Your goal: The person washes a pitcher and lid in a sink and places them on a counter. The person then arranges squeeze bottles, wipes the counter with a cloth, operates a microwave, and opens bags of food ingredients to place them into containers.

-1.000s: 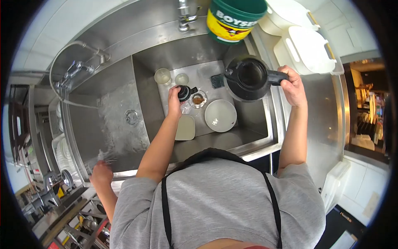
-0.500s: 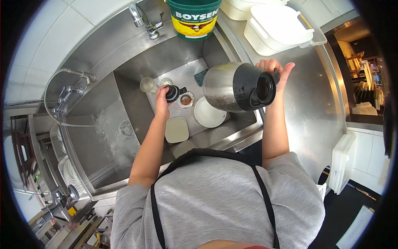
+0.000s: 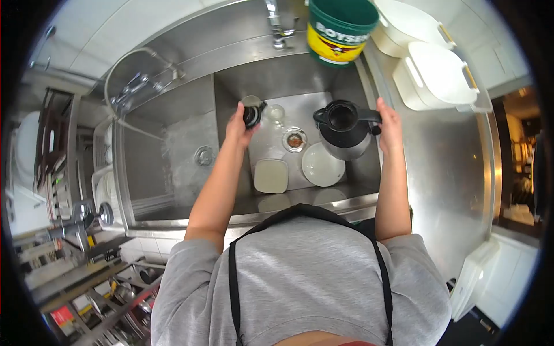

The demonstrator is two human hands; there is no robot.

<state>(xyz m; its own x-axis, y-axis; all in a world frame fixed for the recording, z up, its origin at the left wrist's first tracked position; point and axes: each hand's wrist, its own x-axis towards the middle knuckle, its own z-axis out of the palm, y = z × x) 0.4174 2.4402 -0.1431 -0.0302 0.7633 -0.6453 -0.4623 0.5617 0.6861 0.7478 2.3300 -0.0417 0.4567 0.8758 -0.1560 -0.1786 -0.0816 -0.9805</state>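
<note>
My right hand (image 3: 390,124) is closed on the black handle of a steel and black thermal carafe (image 3: 346,141). The carafe is upright over the right side of the sink basin (image 3: 311,78), its open mouth facing up. Between the fingers of my left hand (image 3: 238,128) is a round black lid (image 3: 252,117), above the basin's left side. Below lie a white round plate (image 3: 322,166), partly under the carafe, and a squarish pale dish (image 3: 271,176). A drinking glass (image 3: 250,101) is partly behind the lid, near a small clear glass (image 3: 276,112). Brown residue sits in the drain (image 3: 295,140).
Wet and foamy, a second basin (image 3: 190,130) lies to the left, with a spray hose (image 3: 108,95) above it. A faucet (image 3: 278,32) stands at the back. A green bucket (image 3: 340,34) and white tubs (image 3: 441,78) stand at the back right, beside a steel counter (image 3: 444,167).
The carafe has turned from tilted on its side to upright, and moved lower over the basin. My left hand still holds the lid. The whole view has shifted, placing the sink further right.
</note>
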